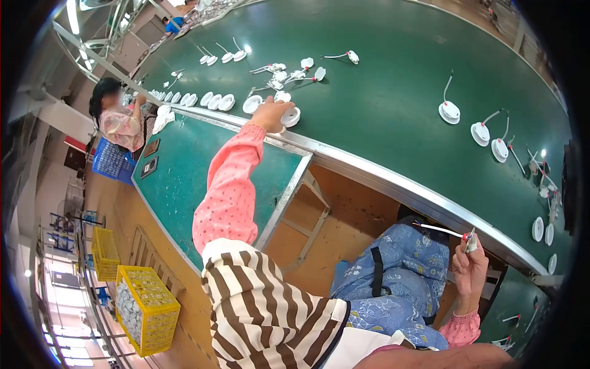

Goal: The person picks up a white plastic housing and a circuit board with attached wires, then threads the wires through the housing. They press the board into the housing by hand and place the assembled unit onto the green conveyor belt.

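Note:
My left hand (270,115) reaches over the near edge of the green table, its fingers closed on the rim of a round white cup-like part (290,117). Another white cup (252,104) lies just left of it, and a small white piece (283,96) lies right behind the fingers. Low on the right, off the table edge, my right hand (470,264) pinches a small part (471,241) with a red bit and a white wire (439,229) pointing left.
White cups (226,102) line the metal table edge (369,169) leftward. Wired white parts (450,112) are spread across the green table (393,86). A co-worker (120,123) is at the left. Yellow crates (147,307) stand on the floor; two phones (149,166) lie on the side table.

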The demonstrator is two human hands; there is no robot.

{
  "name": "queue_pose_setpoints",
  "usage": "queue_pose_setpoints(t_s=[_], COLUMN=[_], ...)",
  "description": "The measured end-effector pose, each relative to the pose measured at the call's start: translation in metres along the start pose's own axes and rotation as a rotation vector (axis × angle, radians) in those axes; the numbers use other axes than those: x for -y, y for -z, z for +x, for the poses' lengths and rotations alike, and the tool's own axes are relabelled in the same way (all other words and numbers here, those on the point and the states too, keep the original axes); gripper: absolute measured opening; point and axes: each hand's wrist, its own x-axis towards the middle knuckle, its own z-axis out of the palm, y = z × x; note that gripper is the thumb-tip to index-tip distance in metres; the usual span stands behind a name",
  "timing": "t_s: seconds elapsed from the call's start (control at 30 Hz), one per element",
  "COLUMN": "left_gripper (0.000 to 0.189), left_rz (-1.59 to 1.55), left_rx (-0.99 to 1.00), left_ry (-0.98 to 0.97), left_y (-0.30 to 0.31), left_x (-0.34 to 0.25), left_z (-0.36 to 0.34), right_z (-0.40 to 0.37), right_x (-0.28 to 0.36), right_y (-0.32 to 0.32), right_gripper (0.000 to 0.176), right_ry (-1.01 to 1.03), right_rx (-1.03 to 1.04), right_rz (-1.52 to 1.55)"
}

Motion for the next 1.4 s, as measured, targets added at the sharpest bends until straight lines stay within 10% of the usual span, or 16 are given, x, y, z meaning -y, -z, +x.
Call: queue_pose_setpoints(t_s=[0.17,0.4,0.5,0.67,0.87,1.4], left_gripper=[0.069,0.081,0.089,0.083,0.078,0.085], left_rz=[-0.190,-0.438,-0.578,-0.772,-0.598,-0.970], left_rx=[-0.234,-0.473,-0.287,0.025,-0.370,-0.141], left_ry=[0.002,-0.067,-0.183,-0.318,-0.404,-0.670], left_y=[-0.018,-0.016,-0.003,0.008,-0.012,0.026], left_x=[-0.043,-0.264,-0.323,-0.328,-0.369,-0.398], left_z=[0.014,0.000,-0.023,-0.009,0.030,-0.041], right_z=[0.006,0.007,0.002,-0.010,0.002,-0.029], right_x=[-0.002,0.008,0.017,0.039,0.054,0.069], right_y=[0.000,-0.033,-0.017,0.004,-0.004,-0.025], right_gripper=[0.024,0.019,0.016,0.019,0.020,0.014], right_ry=[0.019,0.003,0.109,0.288,0.430,0.427], right_rx=[-0.017,-0.135,-0.091,-0.117,-0.098,0.112], right_rz=[0.020,-0.027,-0.012,0.019,-0.045,-0.882])
